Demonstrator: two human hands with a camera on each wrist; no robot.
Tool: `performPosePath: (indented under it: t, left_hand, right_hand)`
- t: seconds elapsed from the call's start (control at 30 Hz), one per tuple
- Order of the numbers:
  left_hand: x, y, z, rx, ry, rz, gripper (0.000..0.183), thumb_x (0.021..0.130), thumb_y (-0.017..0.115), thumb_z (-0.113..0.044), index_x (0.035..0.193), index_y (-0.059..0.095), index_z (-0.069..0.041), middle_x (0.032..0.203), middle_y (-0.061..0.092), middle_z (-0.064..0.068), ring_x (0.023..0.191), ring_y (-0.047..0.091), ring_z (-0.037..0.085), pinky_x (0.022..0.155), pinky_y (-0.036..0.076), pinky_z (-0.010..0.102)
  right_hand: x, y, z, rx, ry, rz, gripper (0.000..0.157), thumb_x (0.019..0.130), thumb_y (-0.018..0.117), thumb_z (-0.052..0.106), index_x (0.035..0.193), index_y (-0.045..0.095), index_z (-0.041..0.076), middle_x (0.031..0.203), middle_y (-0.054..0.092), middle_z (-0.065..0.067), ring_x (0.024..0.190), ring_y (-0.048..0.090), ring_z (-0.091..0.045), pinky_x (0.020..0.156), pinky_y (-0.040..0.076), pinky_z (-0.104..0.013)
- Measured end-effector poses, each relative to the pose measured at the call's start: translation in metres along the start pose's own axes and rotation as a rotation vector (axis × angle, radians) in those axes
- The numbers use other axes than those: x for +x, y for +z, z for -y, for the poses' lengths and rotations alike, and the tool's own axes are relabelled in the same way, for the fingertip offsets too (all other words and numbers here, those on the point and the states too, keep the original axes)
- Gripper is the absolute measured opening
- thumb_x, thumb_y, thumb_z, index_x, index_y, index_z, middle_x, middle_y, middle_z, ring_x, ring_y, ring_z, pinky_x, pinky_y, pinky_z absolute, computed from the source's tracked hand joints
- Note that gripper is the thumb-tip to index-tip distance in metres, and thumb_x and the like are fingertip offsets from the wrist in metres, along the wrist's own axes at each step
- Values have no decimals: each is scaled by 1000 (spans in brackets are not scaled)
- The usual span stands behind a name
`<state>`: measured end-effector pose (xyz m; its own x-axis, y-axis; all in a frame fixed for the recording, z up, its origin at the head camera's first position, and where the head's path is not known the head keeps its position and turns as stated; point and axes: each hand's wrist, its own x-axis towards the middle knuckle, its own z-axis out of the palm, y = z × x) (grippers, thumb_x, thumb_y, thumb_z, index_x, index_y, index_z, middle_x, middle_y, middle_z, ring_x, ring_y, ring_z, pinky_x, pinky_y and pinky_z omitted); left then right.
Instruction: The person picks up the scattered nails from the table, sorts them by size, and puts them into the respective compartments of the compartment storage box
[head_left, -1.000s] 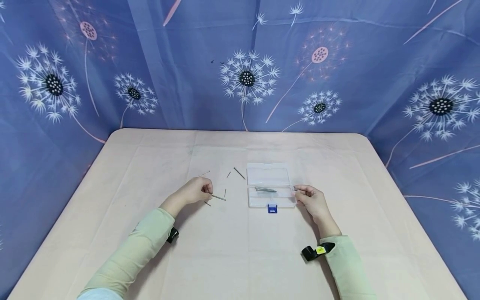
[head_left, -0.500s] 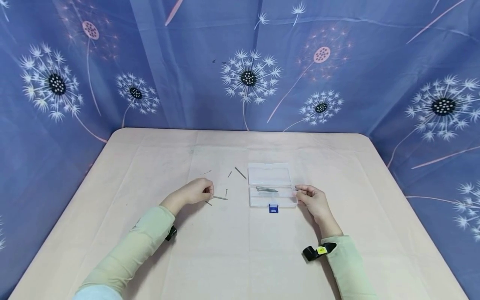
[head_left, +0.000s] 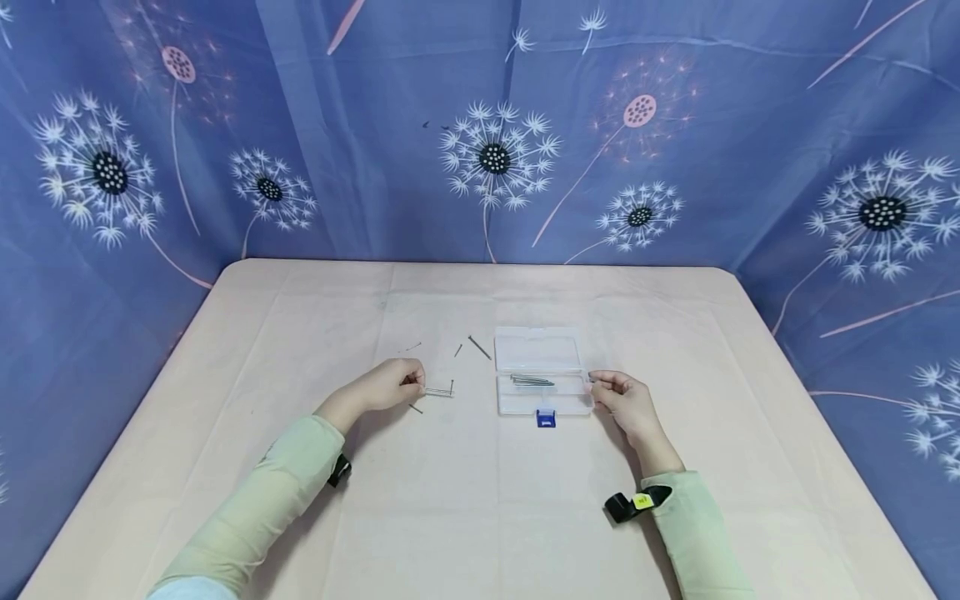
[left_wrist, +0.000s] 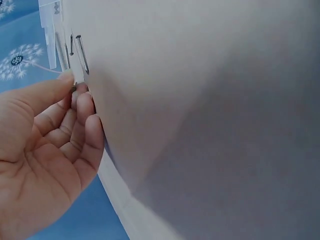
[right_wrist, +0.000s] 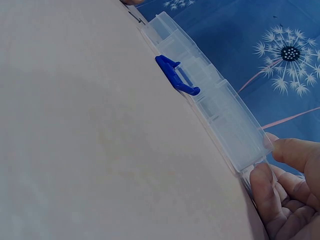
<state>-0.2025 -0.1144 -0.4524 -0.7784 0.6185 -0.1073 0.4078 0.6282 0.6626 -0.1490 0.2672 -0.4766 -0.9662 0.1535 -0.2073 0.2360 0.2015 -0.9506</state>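
Head: the left hand [head_left: 381,385] pinches a nail [head_left: 439,392] left of the open box [head_left: 537,370]; the right hand [head_left: 624,405] grips the box's right end, well in from the worktop [head_left: 540,525]'s far edge. Left wrist: a firm pinch should stop swivelling. Right wrist: that grip takes one corner; hold it steady.

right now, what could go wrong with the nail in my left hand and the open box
The left hand pinches the long nail near one end, so it could tilt or slip.
In the head view, that nail overlaps a short nail, so it might knock it.
The lid is open and the right hand holds the box at one end; a jolt could shift the nails inside.
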Motion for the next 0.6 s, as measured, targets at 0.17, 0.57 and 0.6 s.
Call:
performPosePath:
  t: [0.17,0.57,0.6]
  left_hand:
    - [1,2,-3,-87,10,-57,4,90,55,-1,86,57,0,82,63,9,76,57,15,70,50,26]
    - [9,8,-8,-298,-27,-223,6,88,63,-4,90,62,1,82,66,9,74,59,12,67,51,22]
    - [9,8,-9,-305,-34,-227,6,88,64,-5,90,62,1,82,66,9,74,59,12,68,51,22]
  right_hand:
    - [1,0,-2,-5,-4,-9,36,90,59,4,121,53,-12,80,60,8,69,54,0,62,51,-14]
    - [2,0,-3,-17,-6,-8,33,91,56,3,120,54,-12,84,60,6,70,55,0,64,51,-14]
    - [2,0,-3,-18,-6,-7,33,91,56,3,120,54,-12,84,60,5,71,55,1,64,51,-14]
